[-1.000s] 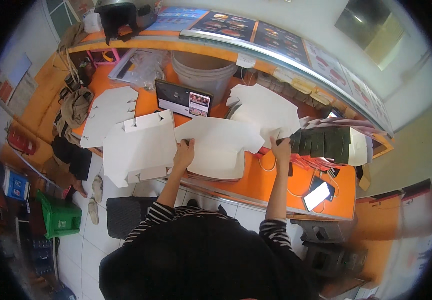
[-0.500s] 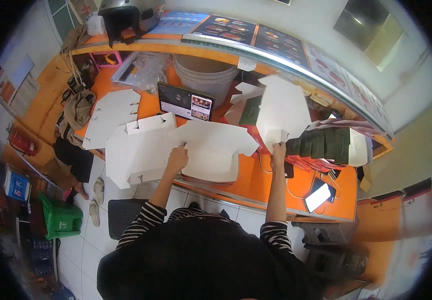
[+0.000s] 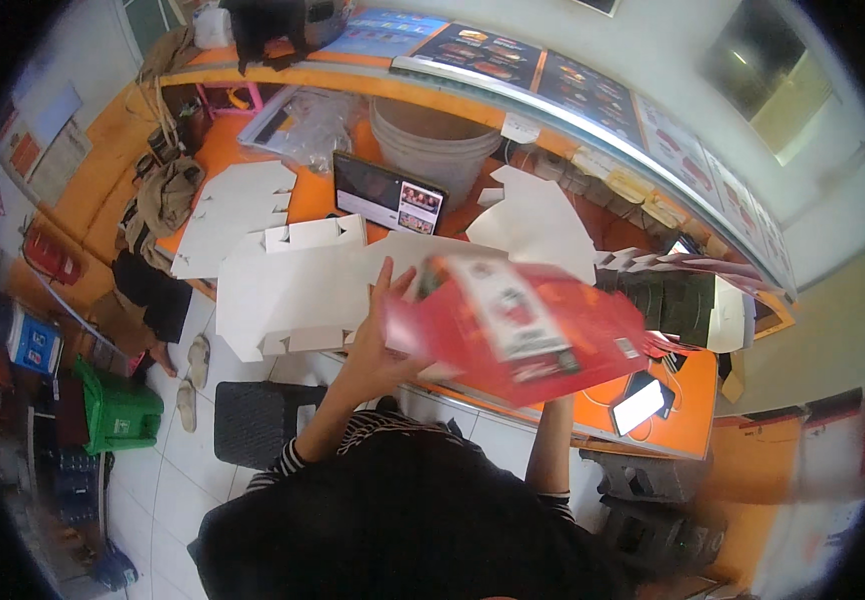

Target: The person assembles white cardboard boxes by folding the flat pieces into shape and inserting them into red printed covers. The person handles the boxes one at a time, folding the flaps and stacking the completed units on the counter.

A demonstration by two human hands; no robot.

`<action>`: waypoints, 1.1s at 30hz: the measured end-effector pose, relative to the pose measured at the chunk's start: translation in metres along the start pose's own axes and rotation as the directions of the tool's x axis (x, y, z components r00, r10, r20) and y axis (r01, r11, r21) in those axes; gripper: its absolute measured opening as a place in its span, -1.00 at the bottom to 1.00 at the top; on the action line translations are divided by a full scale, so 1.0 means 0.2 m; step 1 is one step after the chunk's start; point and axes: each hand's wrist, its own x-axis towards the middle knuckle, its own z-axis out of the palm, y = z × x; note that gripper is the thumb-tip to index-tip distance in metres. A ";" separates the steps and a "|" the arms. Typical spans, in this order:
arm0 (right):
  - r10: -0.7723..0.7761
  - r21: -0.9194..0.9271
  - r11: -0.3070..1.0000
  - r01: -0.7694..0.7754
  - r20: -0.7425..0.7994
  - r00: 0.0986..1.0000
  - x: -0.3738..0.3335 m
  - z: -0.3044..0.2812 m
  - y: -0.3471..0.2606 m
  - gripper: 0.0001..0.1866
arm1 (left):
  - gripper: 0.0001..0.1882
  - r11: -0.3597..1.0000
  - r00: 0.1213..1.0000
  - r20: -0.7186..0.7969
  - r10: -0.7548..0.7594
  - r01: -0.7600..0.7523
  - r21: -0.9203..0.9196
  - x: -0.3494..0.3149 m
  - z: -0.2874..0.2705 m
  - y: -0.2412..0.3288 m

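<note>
A flat carton blank (image 3: pixel 593 330), red outside with a white printed panel, is raised over the front of the counter, tilted and smeared by motion. My left hand (image 3: pixel 378 335) is at its left end, fingers stretched upward and apart, the carton's corner overlapping the palm. My right hand is hidden behind the carton; only the right forearm (image 3: pixel 551 450) shows below it. White unfolded carton blanks (image 3: pixel 288 290) lie to the left of my left hand. Behind the raised carton, another white blank (image 3: pixel 538 215) lies open. Folded dark green and red cartons (image 3: pixel 668 300) are stacked at the right.
A tablet (image 3: pixel 388 195) stands propped before a grey bucket (image 3: pixel 433 150). At the right end of the orange counter (image 3: pixel 693 385) lies a phone (image 3: pixel 641 408) with a lit screen and a cable. A raised shelf with menu boards (image 3: pixel 483 58) runs along the back. A dark stool (image 3: pixel 258 425) stands below.
The red carton has come up, its printed side now showing. My left hand has left the middle white blank and moved to the carton's left end. My right hand has gone behind the carton.
</note>
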 end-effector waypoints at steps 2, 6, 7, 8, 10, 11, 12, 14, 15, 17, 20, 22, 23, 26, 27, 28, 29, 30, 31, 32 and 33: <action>0.196 0.123 0.969 -0.216 0.158 0.968 -0.12 -0.06 0.02 -0.46 | -0.14 0.999 0.999 -0.015 0.052 -0.052 0.000 -0.01 -0.01 -0.11; 0.341 0.079 0.904 -0.419 0.456 0.822 -0.23 -0.03 0.00 -0.35 | -0.36 0.751 0.927 -0.008 -0.376 0.299 -0.588 -0.10 -0.06 -0.33; 0.289 -0.006 0.942 -0.335 0.521 0.803 -0.25 0.03 -0.06 -0.34 | -0.38 0.796 0.902 0.024 -0.432 0.393 -0.460 -0.12 -0.09 -0.35; 0.325 0.025 0.921 -0.388 0.500 0.803 -0.26 0.06 -0.05 -0.36 | -0.40 0.818 0.870 0.043 -0.491 0.478 -0.321 -0.12 -0.10 -0.32; 0.399 0.089 0.867 -0.490 0.464 0.791 -0.28 0.10 -0.04 -0.38 | -0.38 0.741 0.795 0.038 -0.606 0.580 -0.338 -0.11 -0.08 -0.29; 0.456 0.048 0.866 -0.498 0.334 0.825 -0.29 0.13 -0.02 -0.46 | -0.36 0.746 0.816 0.033 -0.577 0.544 -0.383 -0.11 -0.08 -0.29; 0.464 0.050 0.860 -0.508 0.336 0.820 -0.30 0.14 -0.02 -0.48 | -0.35 0.750 0.836 0.027 -0.548 0.506 -0.427 -0.12 -0.08 -0.30; 0.479 0.054 0.849 -0.526 0.342 0.808 -0.31 0.17 -0.02 -0.52 | -0.33 0.714 0.805 0.040 -0.592 0.547 -0.438 -0.12 -0.09 -0.32; 0.489 0.071 0.838 -0.542 0.343 0.802 -0.32 0.18 -0.02 -0.54 | -0.32 0.695 0.788 0.048 -0.613 0.567 -0.443 -0.12 -0.09 -0.33; 0.502 0.112 0.817 -0.565 0.344 0.794 -0.33 0.18 -0.01 -0.56 | -0.28 0.733 0.807 0.103 -0.582 0.575 -0.364 -0.14 -0.11 -0.39; 0.514 0.151 0.799 -0.581 0.327 0.793 -0.33 0.18 0.03 -0.57 | -0.28 0.757 0.805 0.123 -0.580 0.589 -0.283 -0.16 -0.13 -0.42; 0.525 0.123 0.803 -0.583 0.315 0.791 -0.30 0.18 0.02 -0.47 | -0.30 0.704 0.785 0.132 -0.605 0.605 -0.371 -0.14 -0.13 -0.39; 0.530 0.110 0.805 -0.583 0.308 0.790 -0.29 0.17 0.02 -0.42 | -0.31 0.639 0.770 0.147 -0.621 0.606 -0.473 -0.09 -0.13 -0.31; 0.421 0.093 0.890 -0.447 0.209 0.882 -0.22 0.20 0.01 -0.50 | -0.33 0.690 0.803 -0.021 -0.596 0.498 -0.525 -0.04 -0.17 -0.33; 0.434 0.053 0.892 -0.449 0.179 0.883 -0.19 0.19 0.00 -0.56 | -0.34 0.747 0.819 -0.113 -0.563 0.447 -0.492 -0.05 -0.20 -0.37; 0.420 0.015 0.904 -0.427 0.154 0.894 -0.16 0.19 0.01 -0.56 | -0.35 0.767 0.808 -0.138 -0.573 0.469 -0.439 -0.04 -0.22 -0.41; 0.408 -0.026 0.912 -0.408 0.131 0.903 -0.13 0.19 0.03 -0.56 | -0.35 0.781 0.795 -0.167 -0.583 0.492 -0.385 -0.05 -0.24 -0.45; 0.396 -0.068 0.918 -0.390 0.110 0.912 -0.11 0.19 0.05 -0.57 | -0.36 0.792 0.783 -0.197 -0.590 0.514 -0.330 -0.06 -0.25 -0.49; 0.405 -0.110 0.913 -0.393 0.127 0.905 -0.09 0.20 0.08 -0.57 | -0.38 0.776 0.766 -0.184 -0.616 0.550 -0.308 -0.08 -0.24 -0.55; 0.415 -0.154 0.906 -0.394 0.141 0.899 -0.08 0.21 0.10 -0.57 | -0.39 0.758 0.748 -0.169 -0.642 0.585 -0.287 -0.10 -0.22 -0.61; 0.426 -0.198 0.898 -0.394 0.155 0.891 -0.07 0.23 0.11 -0.57 | -0.40 0.739 0.729 -0.155 -0.667 0.619 -0.265 -0.12 -0.21 -0.68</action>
